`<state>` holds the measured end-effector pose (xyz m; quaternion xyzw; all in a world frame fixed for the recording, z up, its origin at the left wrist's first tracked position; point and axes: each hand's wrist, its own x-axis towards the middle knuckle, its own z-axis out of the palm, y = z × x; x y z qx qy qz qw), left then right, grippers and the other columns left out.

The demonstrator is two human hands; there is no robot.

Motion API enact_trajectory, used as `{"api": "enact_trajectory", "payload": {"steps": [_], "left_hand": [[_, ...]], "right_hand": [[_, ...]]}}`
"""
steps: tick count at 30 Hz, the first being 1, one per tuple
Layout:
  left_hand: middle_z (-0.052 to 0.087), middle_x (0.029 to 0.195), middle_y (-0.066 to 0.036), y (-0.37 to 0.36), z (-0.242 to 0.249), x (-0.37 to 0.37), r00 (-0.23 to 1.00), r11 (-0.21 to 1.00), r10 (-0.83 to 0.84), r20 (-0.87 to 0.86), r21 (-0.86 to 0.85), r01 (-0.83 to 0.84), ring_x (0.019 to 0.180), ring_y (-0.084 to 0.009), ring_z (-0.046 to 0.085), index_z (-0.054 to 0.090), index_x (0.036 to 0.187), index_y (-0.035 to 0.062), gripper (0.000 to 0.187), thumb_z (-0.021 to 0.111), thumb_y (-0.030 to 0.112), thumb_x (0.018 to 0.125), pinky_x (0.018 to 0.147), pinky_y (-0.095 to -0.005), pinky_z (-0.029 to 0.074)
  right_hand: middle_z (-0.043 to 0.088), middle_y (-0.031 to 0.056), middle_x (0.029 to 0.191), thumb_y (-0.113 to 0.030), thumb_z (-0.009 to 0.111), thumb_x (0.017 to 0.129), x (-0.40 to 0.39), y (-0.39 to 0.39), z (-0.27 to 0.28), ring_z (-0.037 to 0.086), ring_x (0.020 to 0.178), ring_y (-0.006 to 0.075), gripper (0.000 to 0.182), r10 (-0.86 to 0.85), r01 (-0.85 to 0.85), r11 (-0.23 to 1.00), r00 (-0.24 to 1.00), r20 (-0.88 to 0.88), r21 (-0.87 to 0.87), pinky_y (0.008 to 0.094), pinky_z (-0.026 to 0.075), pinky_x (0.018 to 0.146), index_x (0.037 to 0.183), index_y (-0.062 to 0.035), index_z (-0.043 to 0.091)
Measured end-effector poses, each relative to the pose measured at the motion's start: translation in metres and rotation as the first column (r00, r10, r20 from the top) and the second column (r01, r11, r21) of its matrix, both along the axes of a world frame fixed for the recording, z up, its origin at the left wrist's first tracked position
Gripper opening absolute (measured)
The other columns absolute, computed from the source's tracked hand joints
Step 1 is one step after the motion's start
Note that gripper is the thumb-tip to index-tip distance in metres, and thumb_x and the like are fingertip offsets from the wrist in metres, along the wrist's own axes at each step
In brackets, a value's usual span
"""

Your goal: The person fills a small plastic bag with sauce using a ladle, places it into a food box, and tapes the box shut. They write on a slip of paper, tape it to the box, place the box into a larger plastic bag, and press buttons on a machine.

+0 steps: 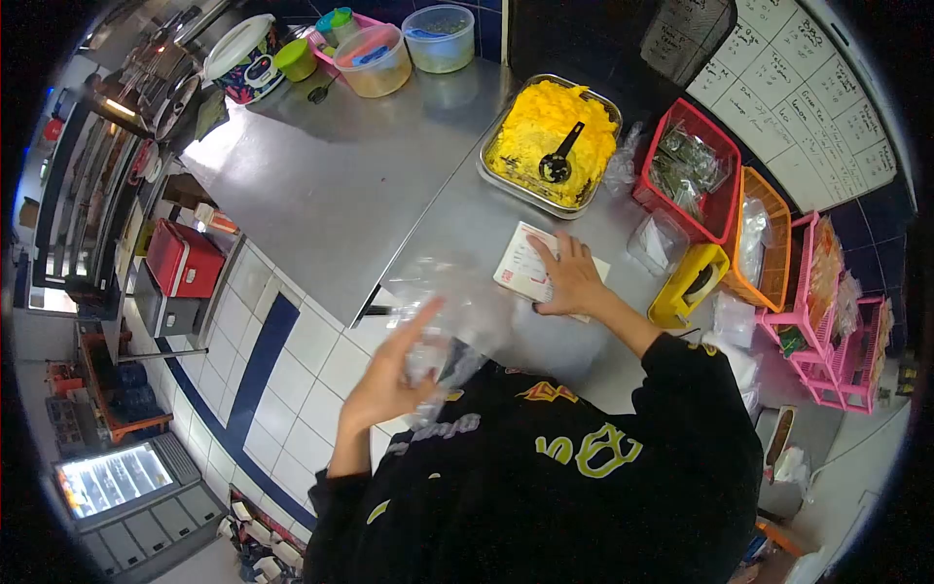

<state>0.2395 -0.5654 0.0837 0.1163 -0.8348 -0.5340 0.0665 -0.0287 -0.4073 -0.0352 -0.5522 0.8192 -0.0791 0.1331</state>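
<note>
My left hand, partly smeared by motion, is closed on a clear plastic bag past the counter's front edge, close to my body. My right hand lies over a white paper pad with printed marks, its fingers and thumb spread across it. The pad rests flat on the steel counter, and its middle is hidden under that hand. Behind the pad, a metal tray holds a mound of yellow food. A black scoop lies on the food.
To the right stand a red basket with packets, an orange basket, a yellow tape dispenser and pink racks. Plastic tubs line the back left of the steel counter. A red cooler box is at far left.
</note>
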Motion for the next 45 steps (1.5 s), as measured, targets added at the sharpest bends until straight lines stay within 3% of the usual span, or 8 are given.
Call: {"api": "enact_trajectory", "payload": {"steps": [8,13,19,20,21,25,37,45], "left_hand": [[0.043,0.137,-0.013,-0.026,-0.070,-0.073,0.964,0.651,-0.231,-0.131,0.716,0.253,0.123,-0.0210,0.043,0.028,0.142,0.0083,0.082,0.056,-0.004,0.067,0.096,-0.0323,0.038],[0.044,0.136,-0.015,-0.017,-0.130,-0.093,0.926,0.933,-0.357,0.124,0.004,0.359,0.125,-0.0250,0.042,0.030,0.141,0.0070,0.080,0.064,0.004,0.068,0.100,-0.0352,0.036],[0.043,0.135,-0.015,-0.033,-0.160,-0.072,0.965,0.948,-0.237,0.108,-0.191,0.255,0.124,-0.0255,0.041,0.027,0.140,0.0051,0.079,0.070,0.018,0.075,0.107,-0.0354,0.029],[0.042,0.135,-0.014,-0.053,-0.208,-0.061,0.988,0.760,-0.144,-0.052,0.633,0.144,0.123,-0.0250,0.041,0.027,0.140,0.0043,0.078,0.069,0.026,0.078,0.107,-0.0352,0.029],[0.042,0.135,-0.014,-0.057,-0.204,-0.056,0.988,0.763,-0.149,-0.048,0.630,0.146,0.123,-0.0250,0.041,0.027,0.140,0.0043,0.078,0.069,0.026,0.078,0.107,-0.0352,0.029],[0.028,0.142,-0.024,-0.073,-0.119,-0.058,0.922,0.932,-0.310,0.232,-0.118,0.343,0.129,-0.0370,0.033,0.039,0.131,-0.0021,0.072,0.066,0.000,0.065,0.105,-0.0367,0.032],[-0.001,0.149,-0.024,-0.026,-0.022,-0.071,0.610,0.654,-0.669,0.425,-0.054,0.755,0.139,-0.0303,0.010,-0.011,0.142,0.0013,0.111,0.068,0.005,0.064,0.112,-0.0350,0.015],[0.006,0.148,-0.024,-0.013,0.025,-0.094,0.935,0.760,-0.236,0.264,-0.550,0.347,0.131,-0.0350,0.028,0.019,0.143,0.0120,0.089,0.070,0.010,0.070,0.105,-0.0373,0.029]], "right_hand": [[0.038,0.0207,0.120,-0.028,0.081,0.046,-0.006,0.081,0.084,0.038,0.112,0.0402,0.104,-0.545,0.553,0.833,0.809,-0.221,-0.031,0.0534,0.030,0.093,0.137,-0.0172,0.032],[0.040,0.0195,0.121,-0.022,0.078,0.044,0.008,0.097,0.197,0.041,0.109,0.0387,0.100,-0.579,0.515,0.815,0.707,-0.407,-0.264,0.0481,0.033,0.091,0.134,-0.0143,0.035],[0.035,0.0198,0.129,-0.028,0.082,0.046,0.076,0.007,0.141,0.034,0.122,0.0361,0.108,0.042,0.152,0.776,0.956,0.291,-0.612,0.0436,0.029,0.103,0.134,0.0004,0.027],[0.033,0.0205,0.131,-0.030,0.083,0.046,0.086,-0.010,0.104,0.034,0.123,0.0377,0.110,0.145,0.127,0.761,0.923,0.357,-0.636,0.0453,0.028,0.103,0.136,-0.0029,0.025],[0.032,0.0213,0.132,-0.032,0.084,0.046,0.093,-0.021,0.070,0.033,0.123,0.0393,0.113,0.248,0.103,0.743,0.875,0.415,-0.662,0.0470,0.028,0.103,0.137,-0.0062,0.023],[0.032,0.0215,0.133,-0.032,0.084,0.044,0.077,-0.003,0.016,0.033,0.122,0.0404,0.115,0.169,-0.073,0.905,0.965,0.198,-0.419,0.0500,0.028,0.101,0.140,-0.0176,0.024],[0.036,0.0166,0.137,-0.022,0.079,0.055,0.064,0.012,0.086,0.032,0.127,0.0369,0.097,0.143,-0.111,0.811,0.990,-0.010,0.574,0.0578,0.025,0.102,0.139,-0.0300,0.032],[0.027,0.0125,0.145,-0.013,0.071,0.066,0.065,0.050,0.063,0.030,0.129,0.0380,0.087,0.042,-0.025,0.982,0.995,-0.088,0.186,0.0554,0.025,0.105,0.141,-0.0286,0.029]]}}
